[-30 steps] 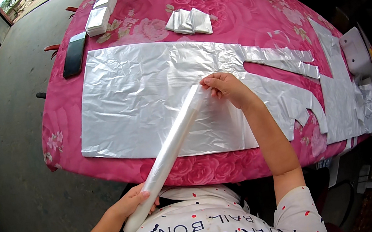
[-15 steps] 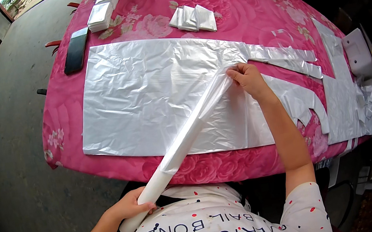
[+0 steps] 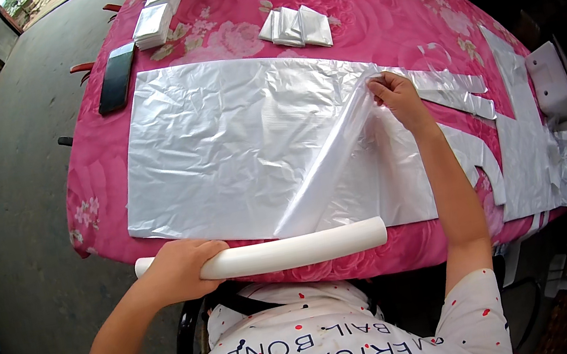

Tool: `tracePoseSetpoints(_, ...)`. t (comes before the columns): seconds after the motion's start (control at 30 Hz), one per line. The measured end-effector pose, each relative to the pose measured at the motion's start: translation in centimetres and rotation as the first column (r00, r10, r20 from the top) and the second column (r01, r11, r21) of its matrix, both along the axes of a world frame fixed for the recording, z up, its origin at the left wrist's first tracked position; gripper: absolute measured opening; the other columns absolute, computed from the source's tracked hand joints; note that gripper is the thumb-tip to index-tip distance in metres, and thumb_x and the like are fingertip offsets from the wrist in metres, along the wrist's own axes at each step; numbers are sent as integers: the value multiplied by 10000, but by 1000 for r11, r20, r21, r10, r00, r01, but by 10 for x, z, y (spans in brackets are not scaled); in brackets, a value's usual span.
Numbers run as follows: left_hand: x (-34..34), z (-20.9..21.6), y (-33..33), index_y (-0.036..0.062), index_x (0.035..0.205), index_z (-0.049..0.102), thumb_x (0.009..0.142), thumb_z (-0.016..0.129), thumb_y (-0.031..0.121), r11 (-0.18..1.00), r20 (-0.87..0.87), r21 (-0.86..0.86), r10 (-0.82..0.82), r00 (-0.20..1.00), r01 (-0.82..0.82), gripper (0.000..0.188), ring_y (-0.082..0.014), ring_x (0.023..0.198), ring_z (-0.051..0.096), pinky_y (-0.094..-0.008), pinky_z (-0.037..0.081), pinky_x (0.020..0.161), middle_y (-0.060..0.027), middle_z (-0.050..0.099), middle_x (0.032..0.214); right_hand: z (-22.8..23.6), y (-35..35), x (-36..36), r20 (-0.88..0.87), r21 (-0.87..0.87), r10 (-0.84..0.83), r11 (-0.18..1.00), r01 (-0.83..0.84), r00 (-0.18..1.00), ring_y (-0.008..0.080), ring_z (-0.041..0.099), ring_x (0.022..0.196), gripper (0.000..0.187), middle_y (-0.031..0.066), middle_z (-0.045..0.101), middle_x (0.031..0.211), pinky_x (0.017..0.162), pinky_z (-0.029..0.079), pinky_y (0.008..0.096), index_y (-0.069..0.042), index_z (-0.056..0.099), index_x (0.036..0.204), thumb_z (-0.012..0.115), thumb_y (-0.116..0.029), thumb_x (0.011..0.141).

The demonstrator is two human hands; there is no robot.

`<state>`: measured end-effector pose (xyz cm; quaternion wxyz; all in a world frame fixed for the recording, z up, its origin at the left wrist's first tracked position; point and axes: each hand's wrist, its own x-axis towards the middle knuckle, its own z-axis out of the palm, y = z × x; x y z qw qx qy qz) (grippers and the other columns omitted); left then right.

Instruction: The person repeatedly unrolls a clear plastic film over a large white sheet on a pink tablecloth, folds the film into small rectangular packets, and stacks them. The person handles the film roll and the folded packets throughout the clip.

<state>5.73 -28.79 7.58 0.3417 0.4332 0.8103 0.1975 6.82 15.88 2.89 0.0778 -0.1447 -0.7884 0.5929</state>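
Observation:
My left hand (image 3: 185, 270) is wrapped round a white tube (image 3: 303, 249), which lies level along the near edge of the table. My right hand (image 3: 395, 92) pinches the upper edge of a translucent plastic bag (image 3: 218, 143) spread flat on the table. From that pinch a loose fold of the film runs down toward the near edge. The bag's right end has cut-out handles (image 3: 473, 145), partly behind my right forearm. The tube and the film are apart at the tube's right end.
A pink floral tablecloth (image 3: 92, 179) covers the table. Stacks of folded plastic bags (image 3: 153, 22) and a dark phone (image 3: 116, 81) lie far left. More folded packets (image 3: 294, 27) sit at the far middle. At the right are more plastic bags (image 3: 524, 159) and a white container (image 3: 548, 80).
The tube has come out of the film and swung from slanting to level. My left hand rose to the table edge. My right hand moved slightly right and away, still pinching the film.

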Motion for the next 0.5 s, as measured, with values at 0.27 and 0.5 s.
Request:
tracePoseSetpoints(0.27,-12,-37,84,95,1110,586,719,704,253,811,-565,493,23,825,316,438,-211,986,567,-380,443,830,-53,596,1081,-6,-52,-50,66,43,191,980,-194,979,54,494,645,163,-18,577,722,607,425,217,-16,634,885,617,-178,871)
tracePoseSetpoints(0.5,18,-65,82,5,1232,487,832,528,438,783,-488,341,-325,810,519,592,-284,1250,395,-391,284,1057,-152,450,1310,-11,-49,-61,191,66,195,975,-211,962,68,515,666,180,-6,586,734,624,432,226,-5,632,915,615,-174,856)
